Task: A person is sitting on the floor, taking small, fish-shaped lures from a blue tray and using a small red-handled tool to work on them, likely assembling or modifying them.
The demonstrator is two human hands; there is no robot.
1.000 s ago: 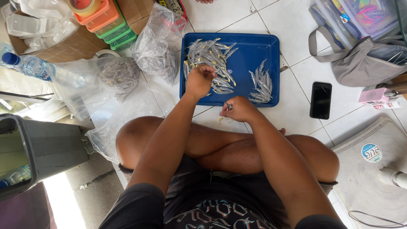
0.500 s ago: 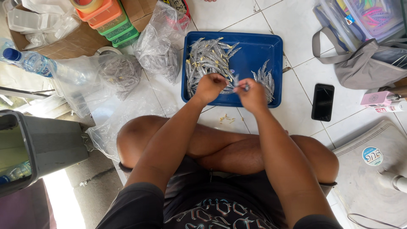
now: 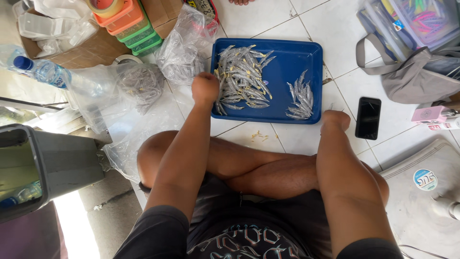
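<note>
Your left hand (image 3: 205, 88) curled shut at left rim of tray (image 3: 314, 50), touching big fish pile (image 3: 242, 79); what it grips, cannot tell. Your right hand (image 3: 335, 120) fisted on tile just off tray's near right corner, beside small pile (image 3: 301, 100). 2 piles, silvery, slender. 1 blue plastic tray, rectangular. 1 black phone (image 3: 368, 117) right. 2 clear crinkled bags (image 3: 184, 50) left, 1 bottle (image 3: 40, 71).

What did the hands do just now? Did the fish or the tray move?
The left hand went to the big pile at the tray's left edge. The right hand pulled back off the tray to the floor by the phone. Tray, small pile, phone and bags stayed put.
</note>
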